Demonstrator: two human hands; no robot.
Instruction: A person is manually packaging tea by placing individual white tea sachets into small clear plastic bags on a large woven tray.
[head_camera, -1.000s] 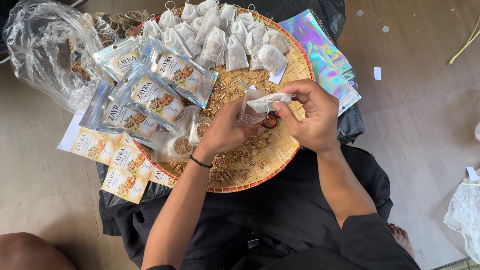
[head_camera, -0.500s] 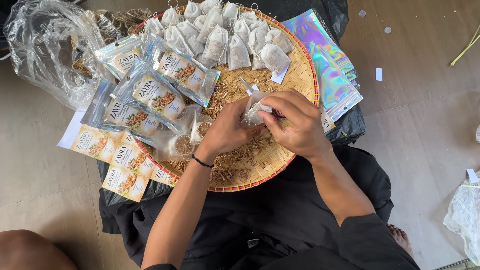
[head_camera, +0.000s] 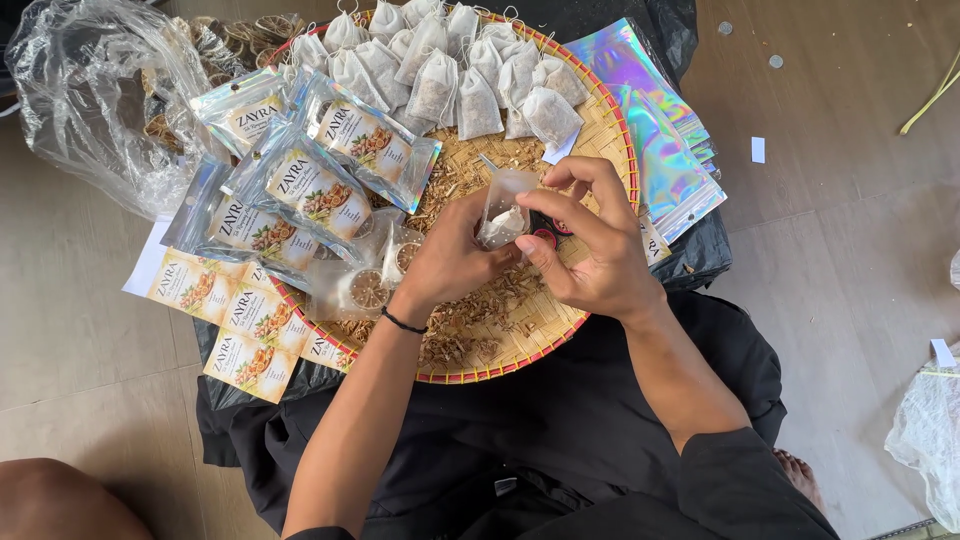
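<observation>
Both hands meet over a round woven tray (head_camera: 610, 150) on my lap. My right hand (head_camera: 590, 245) pinches a small white mesh sachet (head_camera: 503, 212) by its upper part, holding it upright. My left hand (head_camera: 455, 262) grips the same sachet from the left, its fingers at the lower edge. A black band circles my left wrist. Loose dried herb bits (head_camera: 475, 320) lie on the tray below the hands. Several filled white sachets (head_camera: 440, 70) with strings are heaped at the tray's far side.
Clear labelled pouches (head_camera: 310, 185) overlap the tray's left side, above small printed labels (head_camera: 235, 320). Shiny iridescent pouches (head_camera: 660, 140) are stacked at the right. A crumpled plastic bag (head_camera: 100, 100) lies far left, another (head_camera: 925, 430) at the right edge. Wooden floor surrounds me.
The hands with the sachet drifted slightly toward me and left. The sachet turned from lying sideways to standing upright between the fingers.
</observation>
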